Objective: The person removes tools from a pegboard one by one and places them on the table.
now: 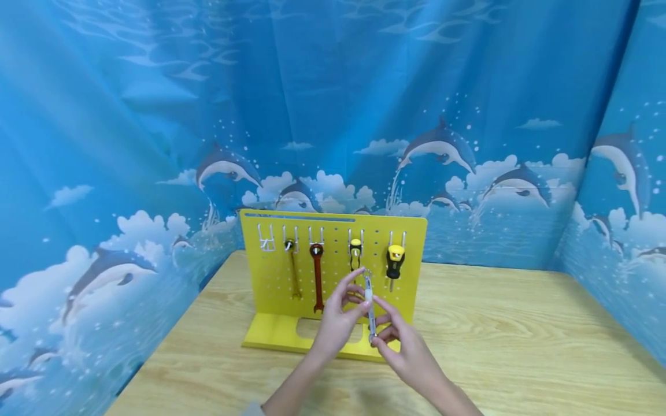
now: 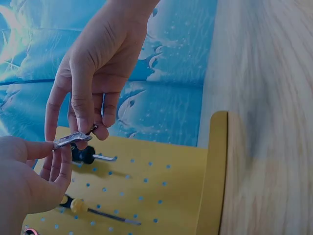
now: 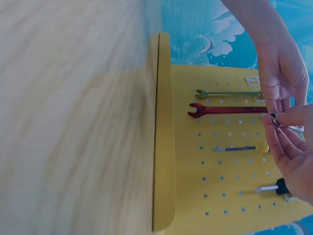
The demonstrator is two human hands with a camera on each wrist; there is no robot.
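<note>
A small silver wrench point(image 1: 370, 312) is held upright between both hands, in front of the yellow pegboard point(image 1: 333, 228). My left hand point(image 1: 340, 315) pinches its upper part, thumb at the middle and a fingertip near the ring end. Lower down, my right hand point(image 1: 408, 346) grips it with thumb and fingers by the bottom end. In the left wrist view the wrench point(image 2: 73, 139) spans from the left hand point(image 2: 34, 181) to the right hand point(image 2: 98, 63). Only its end shows past the right fingers in the right wrist view.
On the board's hooks hang a green-yellow wrench point(image 1: 294, 271), a red wrench point(image 1: 318, 277), a screwdriver with a yellow and black handle point(image 1: 355, 248) and a thicker screwdriver point(image 1: 395, 260). A white wire hook point(image 1: 267, 242) sits at the left. The board's base point(image 1: 270, 332) rests on a wooden table point(image 1: 520, 335).
</note>
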